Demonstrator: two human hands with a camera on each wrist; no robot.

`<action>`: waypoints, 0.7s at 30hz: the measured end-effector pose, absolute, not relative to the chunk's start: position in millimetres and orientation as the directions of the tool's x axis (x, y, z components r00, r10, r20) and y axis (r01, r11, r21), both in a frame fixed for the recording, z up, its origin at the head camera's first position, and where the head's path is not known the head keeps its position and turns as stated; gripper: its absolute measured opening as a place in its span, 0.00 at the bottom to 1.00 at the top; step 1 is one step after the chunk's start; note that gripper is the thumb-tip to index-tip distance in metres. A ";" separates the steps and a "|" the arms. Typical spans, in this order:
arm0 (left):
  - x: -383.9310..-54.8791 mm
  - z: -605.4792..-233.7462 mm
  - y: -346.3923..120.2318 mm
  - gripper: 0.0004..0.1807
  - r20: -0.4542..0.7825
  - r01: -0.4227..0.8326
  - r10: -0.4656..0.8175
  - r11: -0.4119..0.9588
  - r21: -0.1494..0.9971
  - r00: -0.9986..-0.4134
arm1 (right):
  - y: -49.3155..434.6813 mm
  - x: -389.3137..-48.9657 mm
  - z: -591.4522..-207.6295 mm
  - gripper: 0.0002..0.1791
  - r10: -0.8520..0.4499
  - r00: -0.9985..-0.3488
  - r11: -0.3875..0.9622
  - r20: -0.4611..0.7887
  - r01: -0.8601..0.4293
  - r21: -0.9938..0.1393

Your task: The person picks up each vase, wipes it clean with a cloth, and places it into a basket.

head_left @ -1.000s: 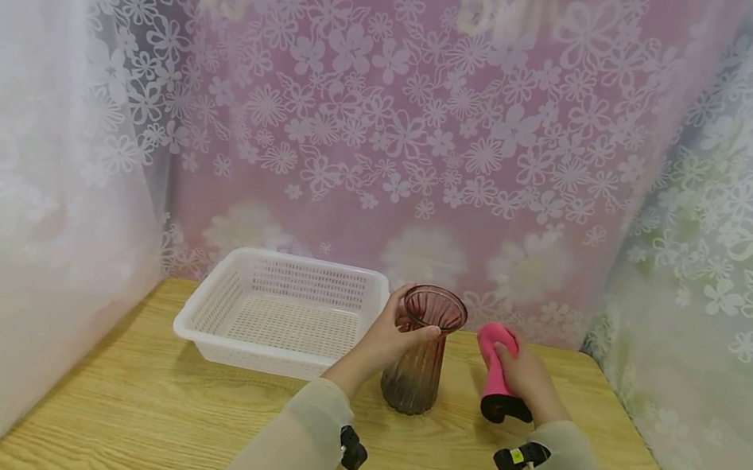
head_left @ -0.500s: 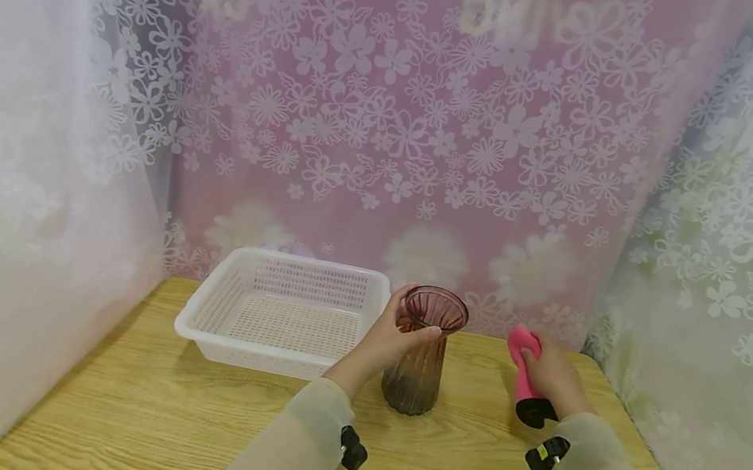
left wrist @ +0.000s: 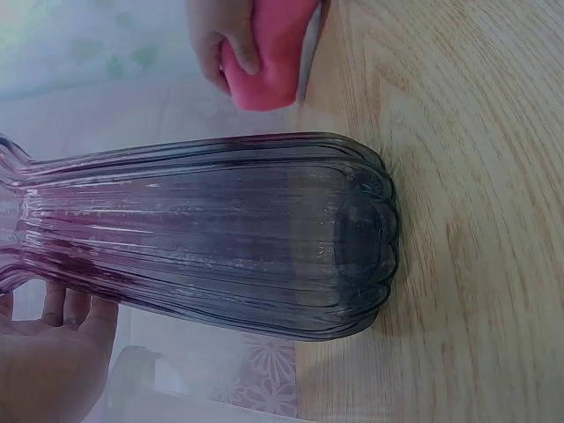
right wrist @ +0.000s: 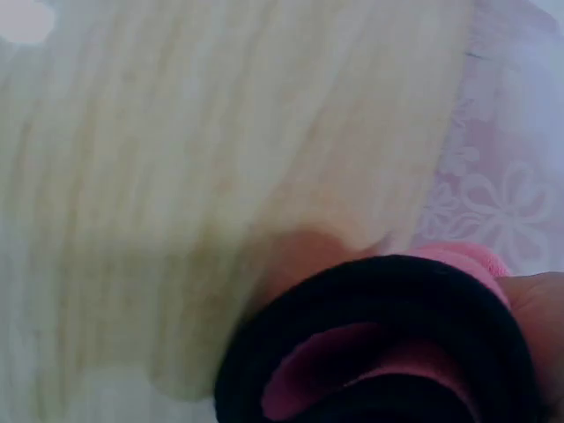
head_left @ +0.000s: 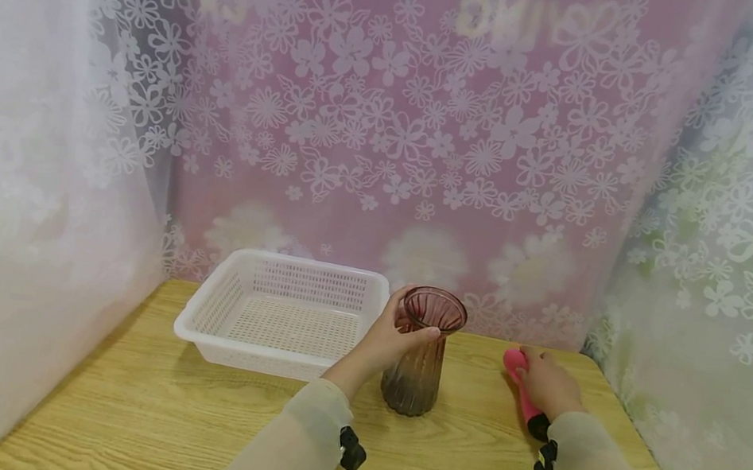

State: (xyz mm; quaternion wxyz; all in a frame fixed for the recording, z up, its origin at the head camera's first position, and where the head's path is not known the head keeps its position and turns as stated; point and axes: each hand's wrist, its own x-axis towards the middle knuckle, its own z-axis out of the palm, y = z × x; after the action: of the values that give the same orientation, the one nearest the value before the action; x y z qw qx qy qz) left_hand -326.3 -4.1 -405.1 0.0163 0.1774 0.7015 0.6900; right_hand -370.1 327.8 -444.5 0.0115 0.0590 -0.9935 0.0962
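Note:
A ribbed glass vase [head_left: 417, 369], pinkish at the flared rim and grey toward the base, stands upright on the wooden table. My left hand [head_left: 395, 334] grips it round the neck from the left, thumb in front; in the left wrist view the vase [left wrist: 220, 233] fills the middle. To the right, my right hand [head_left: 549, 381] holds a soft pink thing [head_left: 521, 376] with a black band at its open end, low over the tabletop. In the right wrist view its black band [right wrist: 352, 282] curls round a pink inside. Most of my right hand is hidden there.
A white plastic basket [head_left: 273, 353] with slotted sides stands left of the vase, close to my left hand. The wooden table [head_left: 176, 424] ends at a flowered curtain [head_left: 389, 148] behind, with more curtains along both sides.
My right hand has carried the pink thing to the right, away from the vase, then lowered it toward the tabletop. The left hand and the vase have stayed put.

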 end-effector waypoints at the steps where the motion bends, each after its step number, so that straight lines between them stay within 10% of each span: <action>1: -325.8 -404.7 -4.1 0.49 0.221 0.226 0.271 -0.012 0.974 -0.937 | 327.6 -370.7 -447.2 0.30 -0.128 -0.991 0.974 0.033 -0.132 -0.183; 21: -322.4 -404.2 -2.8 0.49 0.213 0.218 0.258 -0.008 0.976 -0.943 | 325.7 -369.9 -473.0 0.38 -0.148 -0.988 0.947 -0.044 -0.129 -0.294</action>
State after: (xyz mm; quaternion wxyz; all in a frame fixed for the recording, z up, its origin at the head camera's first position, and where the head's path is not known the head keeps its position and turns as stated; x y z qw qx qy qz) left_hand -322.4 -2.8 -404.2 0.0144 0.1688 0.7040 0.6896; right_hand -369.9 325.7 -473.0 -0.0328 0.0703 -0.9861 0.1468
